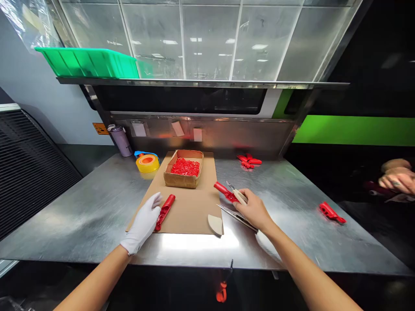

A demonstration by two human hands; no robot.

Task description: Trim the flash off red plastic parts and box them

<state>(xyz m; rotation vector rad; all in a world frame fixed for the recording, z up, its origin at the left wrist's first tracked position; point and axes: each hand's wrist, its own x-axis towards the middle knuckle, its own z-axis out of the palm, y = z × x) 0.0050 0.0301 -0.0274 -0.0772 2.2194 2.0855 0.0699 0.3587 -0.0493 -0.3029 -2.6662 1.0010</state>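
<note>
Works at a steel table [97, 216], over cardboard [191, 211] lying under the box [180, 181]. Has the gloved left hand [142, 225] nearer than the box and to its left, against a red tube [165, 211]; impossible to say whether clasping it or merely touching. Has the bare right hand [254, 211] nearer than the box and to its right, with a second tube [221, 188] apparently pinched beside clasped pliers [240, 196]. Looks, in either tube, like light, stiff plastic, smooth enough to slip, probably weakest around the cut-outs; best taken by the plain round end facing the box.
</note>
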